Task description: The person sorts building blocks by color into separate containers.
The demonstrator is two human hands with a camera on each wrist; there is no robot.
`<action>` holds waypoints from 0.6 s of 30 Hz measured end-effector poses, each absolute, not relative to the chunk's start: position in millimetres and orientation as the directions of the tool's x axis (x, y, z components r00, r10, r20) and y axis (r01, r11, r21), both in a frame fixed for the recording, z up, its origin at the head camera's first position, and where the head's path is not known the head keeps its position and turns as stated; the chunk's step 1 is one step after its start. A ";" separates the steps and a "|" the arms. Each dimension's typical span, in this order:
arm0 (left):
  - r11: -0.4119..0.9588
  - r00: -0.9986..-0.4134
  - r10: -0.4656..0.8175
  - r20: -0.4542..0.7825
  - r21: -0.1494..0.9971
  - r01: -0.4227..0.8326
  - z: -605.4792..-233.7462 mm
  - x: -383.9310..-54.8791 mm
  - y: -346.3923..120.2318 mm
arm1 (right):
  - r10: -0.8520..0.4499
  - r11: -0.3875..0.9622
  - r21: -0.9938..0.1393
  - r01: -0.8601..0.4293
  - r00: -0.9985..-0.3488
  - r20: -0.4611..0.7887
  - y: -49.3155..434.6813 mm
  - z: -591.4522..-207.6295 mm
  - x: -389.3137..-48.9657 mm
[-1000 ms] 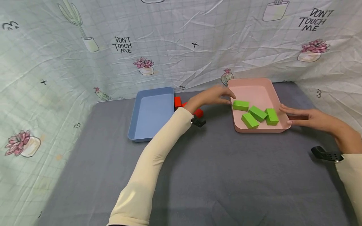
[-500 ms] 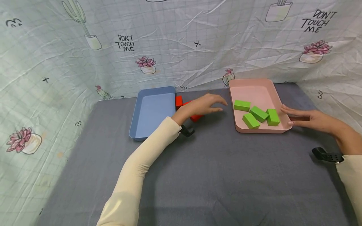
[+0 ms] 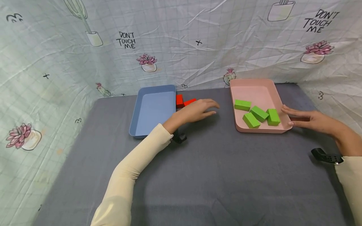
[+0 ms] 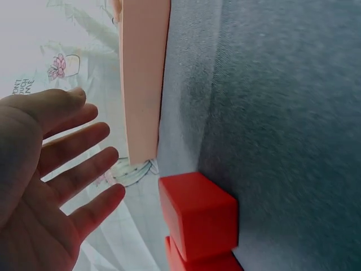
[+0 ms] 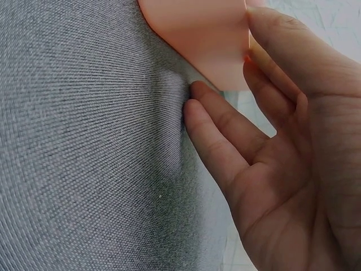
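My left hand (image 3: 199, 112) hovers over the table between the two trays, fingers spread and nothing in them. Red blocks (image 3: 179, 101) lie beside the blue tray (image 3: 154, 111), some hidden under that hand; the left wrist view shows a red block (image 4: 198, 217) close to its fingers. My right hand (image 3: 314, 119) rests its fingertips on the right side of the pink tray (image 3: 258, 89). In the right wrist view the thumb (image 5: 282, 28) is at the tray's rim, with two fingers low by the cloth. Several green blocks (image 3: 251, 120) lie in the pink tray.
A grey cloth (image 3: 226, 175) covers the table. Behind it and at the sides hangs a pale curtain (image 3: 181, 50) printed with cacti and words. A black strap (image 3: 326, 156) sits at the right wrist, and another band (image 3: 178, 137) at the left.
My left hand has drawn back leftward from the pink tray's left rim to above the red blocks. My right hand has stayed at the tray, and the green blocks have not moved.
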State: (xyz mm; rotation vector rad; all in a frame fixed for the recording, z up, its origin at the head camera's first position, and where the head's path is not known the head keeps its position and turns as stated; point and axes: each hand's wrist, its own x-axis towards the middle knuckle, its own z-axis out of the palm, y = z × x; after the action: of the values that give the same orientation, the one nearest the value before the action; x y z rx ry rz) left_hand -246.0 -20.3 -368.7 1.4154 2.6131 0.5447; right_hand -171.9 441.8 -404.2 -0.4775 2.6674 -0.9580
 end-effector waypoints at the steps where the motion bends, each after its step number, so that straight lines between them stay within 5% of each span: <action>1: 0.503 -0.561 0.825 0.067 0.365 0.784 -368.6 -244.5 -22.8 | -0.387 0.732 -0.648 -0.211 -0.911 -0.140 442.0 -403.5 -171.8; 18: 0.620 -0.685 0.721 0.102 0.344 0.705 -357.6 -219.0 -74.5 | -0.380 0.745 -0.638 -0.196 -0.910 -0.164 444.7 -399.1 -170.0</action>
State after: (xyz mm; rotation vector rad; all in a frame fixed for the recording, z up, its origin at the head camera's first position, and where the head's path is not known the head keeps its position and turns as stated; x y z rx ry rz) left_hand -219.0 -74.5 -357.6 1.2272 2.7866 0.5604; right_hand -170.0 444.7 -399.1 -0.4500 2.6614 -0.9273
